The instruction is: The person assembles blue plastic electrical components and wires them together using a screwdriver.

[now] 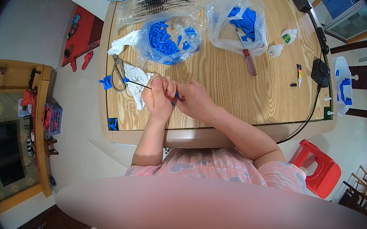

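Note:
Close together over the table's near edge, both my hands are closed. My left hand (159, 96) grips a thin black rod (139, 84) that sticks out to the left and carries a small blue tip. Fingers of my right hand (195, 100) pinch a small blue piece (176, 95), mostly hidden between the hands. Whether the rod and that piece are joined cannot be seen. Just left of my hands lie a crumpled white tissue (136, 96), a pair of scissors (115, 71) and a blue part (105, 82).
Beyond my hands stands a clear bag (194, 24) of small blue parts, with black coiled wires (162, 0) behind it. Another clear bag (215, 32) holds flat blue pieces; a red-handled screwdriver (250, 63) rests against it. A black adapter (320, 72) and cable run along the right edge.

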Tool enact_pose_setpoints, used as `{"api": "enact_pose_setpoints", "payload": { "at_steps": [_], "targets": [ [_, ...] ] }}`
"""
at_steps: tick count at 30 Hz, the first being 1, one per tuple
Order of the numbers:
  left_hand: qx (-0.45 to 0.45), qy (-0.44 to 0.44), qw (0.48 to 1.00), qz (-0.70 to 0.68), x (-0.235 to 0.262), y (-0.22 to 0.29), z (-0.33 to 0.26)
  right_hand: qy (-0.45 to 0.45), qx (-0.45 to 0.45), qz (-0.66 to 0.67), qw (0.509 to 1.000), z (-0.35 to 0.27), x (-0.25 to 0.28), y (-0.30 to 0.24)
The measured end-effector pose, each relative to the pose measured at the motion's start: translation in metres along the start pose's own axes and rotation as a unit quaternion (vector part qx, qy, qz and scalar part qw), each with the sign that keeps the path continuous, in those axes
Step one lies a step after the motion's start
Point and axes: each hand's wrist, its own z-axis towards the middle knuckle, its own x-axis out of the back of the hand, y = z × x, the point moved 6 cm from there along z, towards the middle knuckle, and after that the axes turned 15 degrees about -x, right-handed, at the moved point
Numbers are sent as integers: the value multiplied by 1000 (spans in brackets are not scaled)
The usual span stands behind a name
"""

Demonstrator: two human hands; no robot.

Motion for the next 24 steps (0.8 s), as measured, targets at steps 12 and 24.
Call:
{"api": "enact_pose_setpoints", "payload": {
  "at_steps": [12,24],
  "targets": [
    [-8,2,1000,-5,-1,0,1,16,17,-14,1000,-1,0,0],
    [2,7,1000,1,0,1,-1,-24,-7,-21,999,-2,2,-3]
  ]
}}
